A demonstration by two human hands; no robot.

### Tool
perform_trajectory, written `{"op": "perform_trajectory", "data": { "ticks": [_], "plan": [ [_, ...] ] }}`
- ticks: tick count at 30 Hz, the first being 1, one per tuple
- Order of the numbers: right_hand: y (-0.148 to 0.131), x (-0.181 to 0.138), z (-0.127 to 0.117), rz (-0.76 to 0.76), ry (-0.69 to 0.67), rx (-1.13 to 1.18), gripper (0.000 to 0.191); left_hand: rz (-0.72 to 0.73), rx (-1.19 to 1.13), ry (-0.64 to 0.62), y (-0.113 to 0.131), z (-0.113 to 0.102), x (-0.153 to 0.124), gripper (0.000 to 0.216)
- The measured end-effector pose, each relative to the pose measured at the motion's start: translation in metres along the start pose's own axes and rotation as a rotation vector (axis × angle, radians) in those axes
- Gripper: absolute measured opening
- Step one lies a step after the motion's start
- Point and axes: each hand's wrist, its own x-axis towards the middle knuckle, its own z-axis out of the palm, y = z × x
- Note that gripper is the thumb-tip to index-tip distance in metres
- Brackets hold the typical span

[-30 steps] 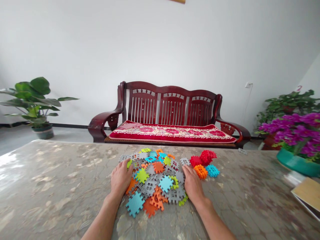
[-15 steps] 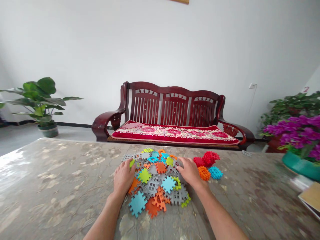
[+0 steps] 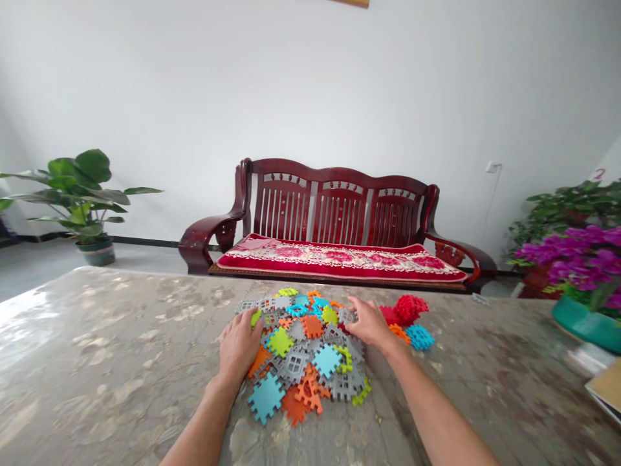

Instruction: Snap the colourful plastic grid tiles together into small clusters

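Observation:
A pile of flat interlocking plastic tiles in grey, orange, blue and lime lies between my hands. My left hand (image 3: 240, 343) rests on its left side, fingers stretched forward and loosely apart. Beside those fingertips is a lime tile (image 3: 255, 318). At the pile's right edge my right hand (image 3: 369, 323) has thumb and fingers closed around a small grey tile (image 3: 347, 316). Near the middle lie an orange tile (image 3: 312, 327) and a grey window tile (image 3: 294, 365). Closer to me are a light-blue tile (image 3: 326, 360) and a teal-blue tile (image 3: 266, 397).
Right of my right hand stand joined shapes: a red one (image 3: 410, 309), a blue one (image 3: 420, 337) and a partly hidden orange one (image 3: 400, 332). A grey piece (image 3: 480, 298) lies at the table's far edge. Purple flowers in a teal pot (image 3: 585, 323) stand at right; beyond is a wooden bench (image 3: 339, 200).
My right hand has shifted slightly and closed on a small grey tile at the pile's right edge, now covering more of the orange shape. My left hand stays nearly in place.

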Motion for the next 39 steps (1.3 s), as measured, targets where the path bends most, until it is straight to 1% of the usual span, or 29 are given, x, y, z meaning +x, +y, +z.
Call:
{"op": "perform_trajectory", "data": {
  "ticks": [2, 4, 8, 18, 21, 23, 27, 31, 35, 39],
  "plan": [
    [0.013, 0.002, -0.008, 0.019, 0.047, 0.015, 0.069, -0.003, 0.001, 0.003, 0.0, 0.0, 0.0, 0.044],
    [0.027, 0.005, -0.016, 0.044, 0.065, -0.008, 0.071, -0.001, 0.003, 0.011, 0.0, 0.0, 0.0, 0.044],
    [0.045, 0.009, -0.025, 0.029, 0.031, -0.074, 0.075, -0.002, 0.01, 0.02, -0.001, 0.001, 0.001, 0.044],
    [0.048, 0.012, -0.02, -0.042, -0.002, -0.096, 0.075, -0.005, 0.019, 0.003, -0.001, 0.001, 0.0, 0.044],
    [0.044, 0.008, -0.016, -0.061, 0.014, -0.087, 0.069, -0.007, 0.017, 0.012, 0.0, 0.001, 0.0, 0.044],
    [0.035, 0.002, -0.008, -0.066, 0.064, -0.023, 0.06, -0.007, 0.014, 0.016, 0.0, 0.001, 0.0, 0.044],
    [0.011, -0.019, 0.018, -0.06, 0.201, 0.299, 0.046, -0.01, 0.005, 0.003, -0.001, 0.002, 0.001, 0.045],
    [-0.005, -0.038, 0.038, -0.03, 0.288, 0.473, 0.036, -0.012, -0.007, 0.0, -0.001, 0.001, 0.0, 0.045],
    [-0.006, -0.051, 0.042, -0.012, 0.323, 0.586, 0.034, -0.009, -0.005, 0.002, 0.0, 0.0, 0.0, 0.044],
    [-0.003, -0.061, 0.036, -0.051, 0.316, 0.597, 0.03, -0.012, -0.007, -0.005, 0.001, 0.0, 0.0, 0.044]
  ]
}}
